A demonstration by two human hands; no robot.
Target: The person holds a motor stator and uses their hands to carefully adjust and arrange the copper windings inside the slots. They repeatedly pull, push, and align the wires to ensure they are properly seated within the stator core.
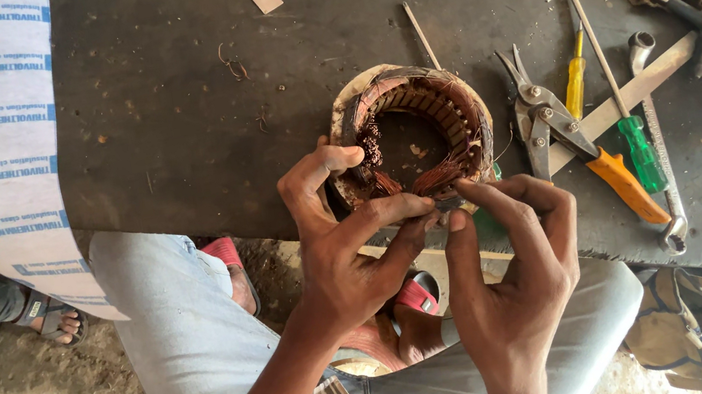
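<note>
Copper windings line the round motor stator (416, 131), which sits on the dark tabletop (163, 95) just beyond the fingers. Left hand (342, 246) touches the stator's near rim with its forefinger, its thumb and other fingers pinching a small grey piece (450, 204) together with the right hand (514, 265), whose fingers are closed on it too. Right of the fingers lie metal snips (543, 122) and screwdrivers with yellow (577, 83), green (643, 153) and orange (626, 184) handles
</note>
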